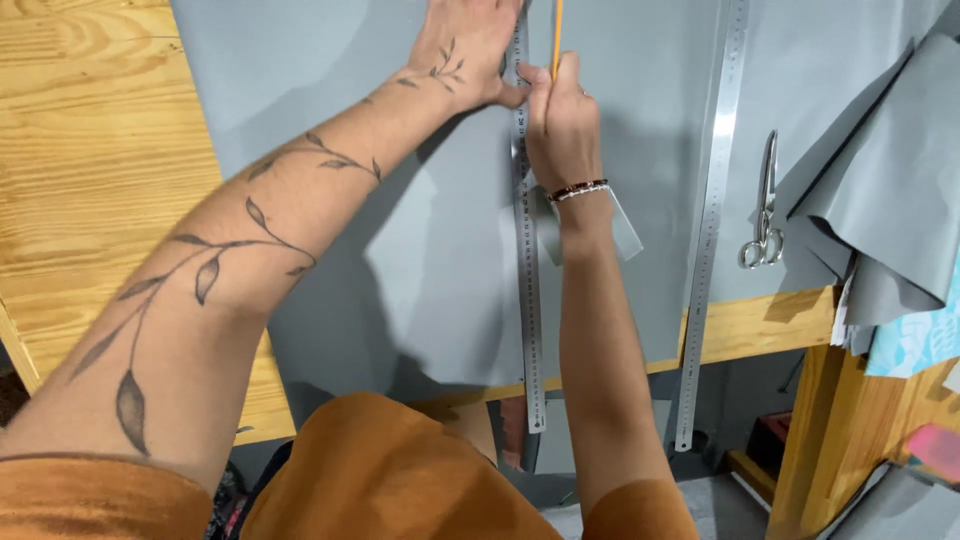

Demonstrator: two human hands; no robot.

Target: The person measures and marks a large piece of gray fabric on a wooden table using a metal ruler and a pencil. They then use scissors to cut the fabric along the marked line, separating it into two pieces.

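Your steel ruler (527, 250) lies lengthwise on the grey sheet (400, 270), running from the top of the view down past the near edge of the workbench (90, 180), where its end overhangs. The yellow pencil (557, 35) stands against the ruler's right edge near the top of the view; its tip is hidden behind your fingers.

Your left hand (465, 45) lies flat on the sheet, fingers spread and pressed down, thumb touching the ruler's left edge. It holds nothing; it pins the ruler and sheet. Your right hand (560, 125) is closed around the pencil in a tight writing grip, knuckles resting just beside the ruler. A beaded bracelet (578, 189) sits on that wrist. A small folded grey piece (625, 235) shows from under your right wrist.

A second, longer steel ruler (708, 230) lies well apart to the right, roughly parallel to the first, also overhanging the near edge. Metal scissors (765, 205) lie closed just beyond it, handles toward you. Loose folded grey sheets (880, 220) are heaped at the right edge of the bench, draping over a light blue patterned material (915, 345).

The grey sheet covers most of the wooden surface; bare pine shows at the left and along the near edge.
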